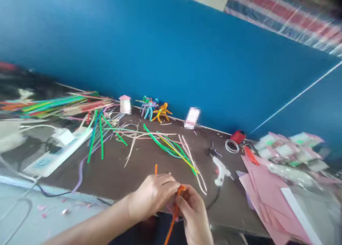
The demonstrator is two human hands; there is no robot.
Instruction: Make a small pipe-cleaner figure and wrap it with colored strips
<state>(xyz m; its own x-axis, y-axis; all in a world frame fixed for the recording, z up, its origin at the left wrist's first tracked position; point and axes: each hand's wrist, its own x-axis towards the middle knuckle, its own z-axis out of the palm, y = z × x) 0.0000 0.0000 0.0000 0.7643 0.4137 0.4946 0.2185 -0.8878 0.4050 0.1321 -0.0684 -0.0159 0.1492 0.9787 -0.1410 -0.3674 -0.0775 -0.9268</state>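
Closest in, at six o'clock, one orange stem (170, 227), bent over at its top, with left hand (156, 195) and right hand (193, 205) meeting there, fingers of both clamped on it. Best, probably, to pinch right beside the bend, steady one side, turn the other in small, tight turns, and keep the long tail clear of the edge of the worktop (120, 173). Beyond the left knuckles, one short orange end (156, 169); join hidden, so impossible to tell whether part of the same stem. From the hands outward: at two o'clock, one white glue gun (221, 170); at one, one pair of scissors (208, 151); at twelve, loose stems (184, 159), too crossed to count; farther, near twelve, one orange figure (163, 110); at eleven, one pink-topped white cup (125, 105).
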